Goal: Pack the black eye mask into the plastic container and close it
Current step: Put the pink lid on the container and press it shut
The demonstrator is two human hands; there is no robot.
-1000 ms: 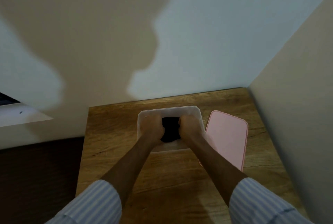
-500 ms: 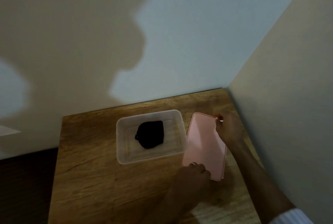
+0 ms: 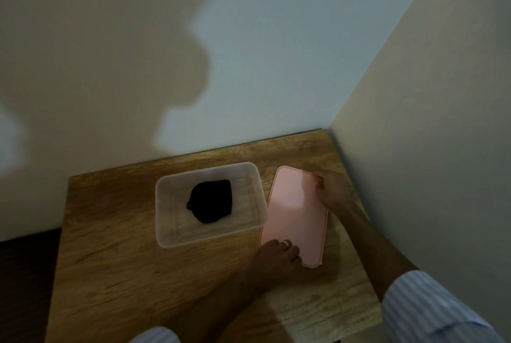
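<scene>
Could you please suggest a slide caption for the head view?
Both hands, left hand and right hand, grasp the pink lid beside the open container holding the black eye mask.

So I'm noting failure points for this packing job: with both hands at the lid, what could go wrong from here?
1. The lid is held only at its ends, right hand far, left hand near; it could tilt or slip when lifted.
2. The container sits unheld and may slide as the lid presses on.
3. The bunched mask might catch under the lid.
</scene>
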